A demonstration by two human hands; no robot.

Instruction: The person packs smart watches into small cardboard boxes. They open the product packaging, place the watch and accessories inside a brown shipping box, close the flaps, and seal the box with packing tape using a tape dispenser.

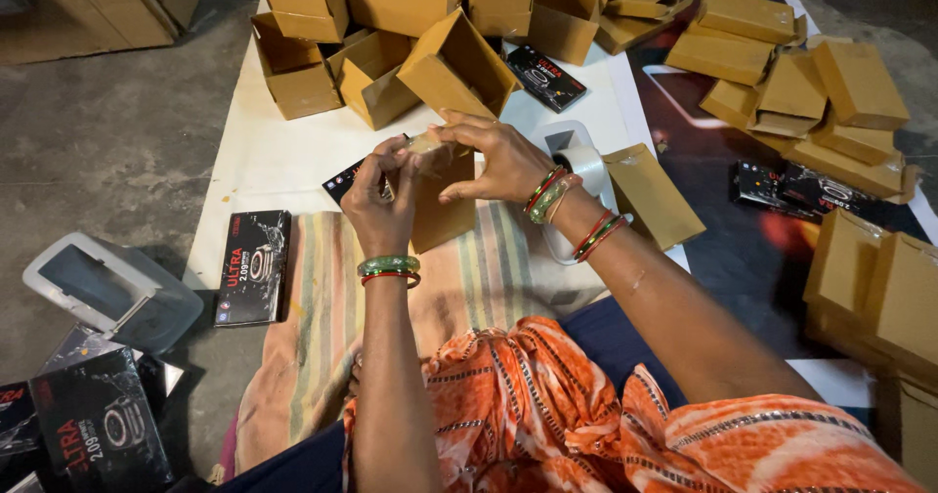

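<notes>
Both your hands are on the small brown cardboard box (pixel 442 200), held upright over the striped cloth (pixel 322 307) on the floor. Left hand (pixel 379 200) pinches its top left edge; right hand (pixel 498 159) presses clear tape down on top. White tape dispenser (pixel 578 166) sits just right of your right wrist. Open brown cartons (pixel 391 34) piled beyond.
</notes>
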